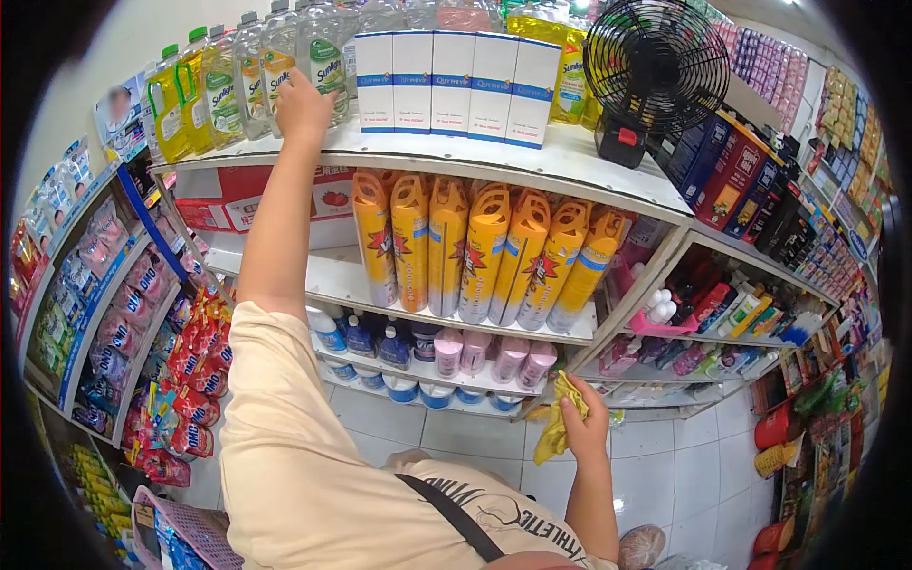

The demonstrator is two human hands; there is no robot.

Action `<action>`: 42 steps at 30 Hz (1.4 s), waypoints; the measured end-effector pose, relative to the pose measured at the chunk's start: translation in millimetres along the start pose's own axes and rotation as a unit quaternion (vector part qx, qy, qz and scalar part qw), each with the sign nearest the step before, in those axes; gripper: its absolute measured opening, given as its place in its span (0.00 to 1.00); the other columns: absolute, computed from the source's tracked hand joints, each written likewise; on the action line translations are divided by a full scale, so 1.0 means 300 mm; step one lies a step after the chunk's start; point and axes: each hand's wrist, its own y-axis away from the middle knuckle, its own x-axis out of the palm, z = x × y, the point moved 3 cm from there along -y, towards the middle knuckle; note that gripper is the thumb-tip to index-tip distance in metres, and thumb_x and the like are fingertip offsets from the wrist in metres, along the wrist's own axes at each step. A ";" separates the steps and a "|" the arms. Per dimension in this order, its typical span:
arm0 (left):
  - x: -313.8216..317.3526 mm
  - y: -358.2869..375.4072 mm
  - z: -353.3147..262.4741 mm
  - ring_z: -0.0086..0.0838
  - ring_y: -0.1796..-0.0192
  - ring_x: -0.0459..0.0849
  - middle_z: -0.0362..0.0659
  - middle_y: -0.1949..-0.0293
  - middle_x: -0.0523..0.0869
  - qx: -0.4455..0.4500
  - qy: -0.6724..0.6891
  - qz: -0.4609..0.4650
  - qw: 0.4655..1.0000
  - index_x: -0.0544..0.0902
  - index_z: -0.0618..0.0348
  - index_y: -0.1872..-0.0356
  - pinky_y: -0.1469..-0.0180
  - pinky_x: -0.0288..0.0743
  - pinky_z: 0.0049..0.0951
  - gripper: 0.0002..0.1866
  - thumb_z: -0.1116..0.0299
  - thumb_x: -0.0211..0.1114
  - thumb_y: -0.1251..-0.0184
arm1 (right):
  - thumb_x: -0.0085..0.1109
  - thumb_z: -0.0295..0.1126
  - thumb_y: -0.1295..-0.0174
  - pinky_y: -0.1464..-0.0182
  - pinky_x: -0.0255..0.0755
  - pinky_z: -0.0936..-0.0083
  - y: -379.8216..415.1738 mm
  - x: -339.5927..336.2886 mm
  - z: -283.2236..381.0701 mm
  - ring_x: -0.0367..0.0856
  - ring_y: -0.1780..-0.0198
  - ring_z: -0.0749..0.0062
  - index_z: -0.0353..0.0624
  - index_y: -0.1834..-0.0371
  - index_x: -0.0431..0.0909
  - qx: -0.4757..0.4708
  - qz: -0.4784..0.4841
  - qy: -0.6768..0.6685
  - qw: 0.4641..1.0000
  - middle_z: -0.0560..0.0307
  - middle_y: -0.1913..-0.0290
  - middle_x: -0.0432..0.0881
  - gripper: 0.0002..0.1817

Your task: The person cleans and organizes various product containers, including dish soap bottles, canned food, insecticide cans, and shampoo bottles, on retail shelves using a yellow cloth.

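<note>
My left hand (304,106) reaches onto the top shelf (408,148), against the front of a clear Sunlight bottle (279,43) with an orange label. Its thumb is spread to the right, near a green-labelled Sunlight bottle (325,59); some fingers are hidden. Several similar bottles stand in a row there, with yellow ones (169,119) at the left end. Lower down on the right, my right hand (587,418) is closed on a crumpled yellow cloth (551,435), in front of the lower shelves.
White-and-blue boxes (454,84) and a black fan (655,71) share the top shelf. Orange spray cans (475,252) stand below, above pink containers (477,351). Side shelves (104,313) hold packets at the left. A pink basket (190,532) is at the lower left.
</note>
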 end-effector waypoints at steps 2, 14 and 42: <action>0.028 -0.020 0.025 0.50 0.47 0.72 0.60 0.51 0.73 -0.005 0.002 0.007 1.000 0.67 0.68 0.48 0.46 0.68 0.41 0.38 0.55 0.73 0.56 | 0.56 0.25 0.48 0.50 0.68 0.74 0.001 0.002 0.009 0.77 0.54 0.65 0.34 0.51 0.75 0.001 0.003 0.000 1.000 0.47 0.56 0.78 0.18; -0.018 0.060 0.090 0.45 0.49 0.73 0.58 0.54 0.74 0.041 0.259 -0.115 0.958 0.68 0.71 0.50 0.48 0.67 0.35 0.33 0.63 0.73 0.54 | 0.57 0.25 0.48 0.49 0.68 0.74 0.013 -0.022 0.014 0.77 0.53 0.63 0.34 0.51 0.74 0.009 -0.002 0.009 1.000 0.47 0.55 0.78 0.19; -0.441 1.157 -0.564 0.39 0.38 0.65 0.50 0.37 0.61 -0.051 0.801 0.370 0.467 0.47 0.59 0.33 0.37 0.61 0.39 0.41 0.39 0.45 0.36 | 0.60 0.35 0.47 0.36 0.51 0.50 -0.019 -0.058 0.474 0.47 0.33 0.30 0.43 0.36 0.61 -0.403 -0.152 0.117 0.895 0.40 0.31 0.52 0.34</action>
